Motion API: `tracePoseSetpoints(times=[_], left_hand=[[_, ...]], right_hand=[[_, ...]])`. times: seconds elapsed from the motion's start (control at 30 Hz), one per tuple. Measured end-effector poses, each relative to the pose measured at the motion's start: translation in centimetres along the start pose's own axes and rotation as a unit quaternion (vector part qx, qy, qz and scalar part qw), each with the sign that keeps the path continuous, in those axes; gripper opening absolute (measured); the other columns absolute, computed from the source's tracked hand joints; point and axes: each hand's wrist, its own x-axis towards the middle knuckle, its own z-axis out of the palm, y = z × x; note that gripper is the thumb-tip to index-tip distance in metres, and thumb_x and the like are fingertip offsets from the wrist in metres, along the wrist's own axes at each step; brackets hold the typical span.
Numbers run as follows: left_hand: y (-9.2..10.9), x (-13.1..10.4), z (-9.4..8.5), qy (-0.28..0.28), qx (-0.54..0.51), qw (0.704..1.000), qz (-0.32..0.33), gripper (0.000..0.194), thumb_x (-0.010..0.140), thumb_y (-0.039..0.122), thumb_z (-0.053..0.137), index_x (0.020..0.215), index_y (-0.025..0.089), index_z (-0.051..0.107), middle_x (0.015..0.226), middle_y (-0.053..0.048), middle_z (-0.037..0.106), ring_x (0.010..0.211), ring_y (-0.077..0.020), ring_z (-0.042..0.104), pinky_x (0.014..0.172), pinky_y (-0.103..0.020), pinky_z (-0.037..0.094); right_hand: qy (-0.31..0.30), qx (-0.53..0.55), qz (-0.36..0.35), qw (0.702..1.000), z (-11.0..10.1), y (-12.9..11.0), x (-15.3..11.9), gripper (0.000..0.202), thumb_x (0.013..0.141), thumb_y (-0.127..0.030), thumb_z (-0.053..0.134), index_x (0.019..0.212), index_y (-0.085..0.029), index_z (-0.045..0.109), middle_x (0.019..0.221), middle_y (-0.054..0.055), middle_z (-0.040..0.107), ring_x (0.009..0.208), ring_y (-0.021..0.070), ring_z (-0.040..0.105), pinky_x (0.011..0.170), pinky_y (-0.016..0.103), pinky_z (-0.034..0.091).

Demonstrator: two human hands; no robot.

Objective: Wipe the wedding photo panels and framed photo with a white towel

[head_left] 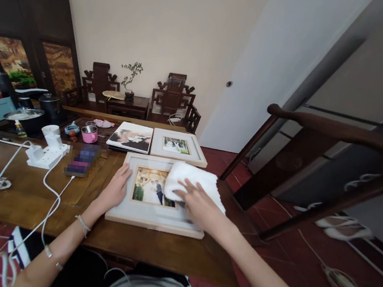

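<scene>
A picture frame [153,221] with a pale wooden rim and a photo inside lies flat on the wooden table in front of me. My left hand [117,187] grips its left edge, fingers curled on the rim. On the frame's right part rests a fluffy white cloth [204,178]. My right hand [195,201] presses on this cloth with its fingers bent over it, and the cloth covers part of the photo and the right rim.
Behind lie a second frame [196,149] and a photo album [132,128]. To the left are a phone [82,160], a power strip [44,154] with white cables and a pink cup [89,134]. A wooden chair [281,160] stands at the right.
</scene>
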Motion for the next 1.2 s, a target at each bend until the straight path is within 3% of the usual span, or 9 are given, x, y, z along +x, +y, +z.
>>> tracePoseSetpoints(times=[0.13,0.23,0.5,0.6,0.7,0.97,1.07,1.2], left_hand=[[-0.1,0.0,0.0,-0.003,-0.017,1.0,-0.002,0.05,0.082,0.009,0.039,0.13,0.013,0.053,0.149,-0.013,0.039,0.141,-0.0243,0.029,0.117,-0.049,0.023],[0.0,0.0,0.0,-0.001,-0.024,1.0,-0.014,0.05,0.082,0.009,0.038,0.13,0.011,0.052,0.149,-0.015,0.038,0.142,-0.0252,0.028,0.117,-0.049,0.021],[-0.3,-0.1,0.5,0.016,-0.021,1.0,0.003,0.051,0.081,0.008,0.039,0.13,0.013,0.052,0.148,-0.014,0.04,0.141,-0.0241,0.029,0.117,-0.049,0.023],[-0.3,0.0,0.5,0.008,-0.021,1.0,0.003,0.052,0.081,0.008,0.039,0.131,0.012,0.052,0.148,-0.014,0.04,0.141,-0.0243,0.029,0.117,-0.048,0.023],[-0.2,0.1,0.3,0.003,-0.02,1.0,0.004,0.052,0.08,0.008,0.039,0.13,0.013,0.053,0.148,-0.013,0.04,0.141,-0.0246,0.029,0.117,-0.048,0.023],[0.3,0.1,-0.3,-0.021,-0.013,1.0,-0.013,0.048,0.084,0.01,0.036,0.129,0.006,0.053,0.149,-0.019,0.036,0.141,-0.0269,0.028,0.117,-0.049,0.023],[0.3,0.1,-0.2,-0.01,-0.006,1.0,-0.011,0.048,0.084,0.009,0.036,0.128,0.007,0.053,0.147,-0.018,0.039,0.141,-0.026,0.03,0.117,-0.048,0.024],[0.2,0.2,0.1,0.01,-0.019,1.0,-0.008,0.048,0.083,0.009,0.037,0.128,0.01,0.054,0.146,-0.015,0.042,0.14,-0.025,0.032,0.117,-0.047,0.025]], right_hand=[[0.036,-0.021,0.006,0.999,0.1,2.4,3.7,0.057,0.071,0.003,0.043,0.123,-0.011,0.06,0.136,0.019,0.052,0.134,0.0326,0.037,0.108,0.052,0.028],[0.037,-0.033,-0.01,0.999,0.3,2.5,3.6,0.055,0.07,0.004,0.043,0.121,-0.009,0.062,0.137,0.02,0.051,0.134,0.0343,0.035,0.109,0.052,0.027],[-0.017,0.041,-0.054,0.998,-0.5,-1.1,-5.2,0.062,0.064,0.006,0.041,0.118,-0.015,0.065,0.14,0.015,0.049,0.139,0.0299,0.029,0.113,0.05,0.027],[-0.029,0.075,-0.057,0.995,-0.8,-1.8,-6.9,0.067,0.062,0.005,0.041,0.122,-0.017,0.063,0.141,0.013,0.048,0.139,0.0286,0.028,0.113,0.048,0.028],[-0.007,0.078,-0.045,0.996,-0.3,-1.4,-5.3,0.068,0.063,0.005,0.042,0.124,-0.017,0.061,0.144,0.013,0.045,0.139,0.0296,0.028,0.113,0.049,0.029],[0.068,-0.002,-0.006,0.998,1.5,2.3,4.4,0.055,0.075,0.001,0.043,0.127,-0.009,0.056,0.145,0.019,0.042,0.141,0.0314,0.024,0.112,0.052,0.023],[0.068,-0.011,-0.025,0.997,1.4,2.0,4.5,0.05,0.075,0.001,0.043,0.122,-0.007,0.06,0.142,0.021,0.045,0.14,0.0329,0.025,0.112,0.053,0.022],[0.024,0.009,-0.058,0.998,0.3,0.0,0.9,0.051,0.07,0.002,0.045,0.116,-0.009,0.064,0.14,0.02,0.047,0.138,0.0334,0.03,0.113,0.052,0.023]])
